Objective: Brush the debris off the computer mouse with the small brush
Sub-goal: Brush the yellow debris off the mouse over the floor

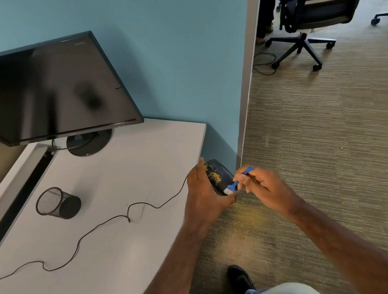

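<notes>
mouse [219, 177]: held off the desk [117, 186] edge at frame centre, gripped in left hand [205, 194]; tan debris [215, 175] was left on top.
brush [236, 182]: pinched by right hand [263, 186], bristles at mouse's near end.
risk: cable [87, 237] could be tugged; crumbs could be scattered onto carpet [330, 148].

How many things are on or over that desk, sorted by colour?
Black: 3 (monitor, mesh cup, mouse with its cable)
Blue: 1 (brush)
Total: 4

The left hand holds the mouse off the desk edge; the right hand pinches the brush.
</notes>
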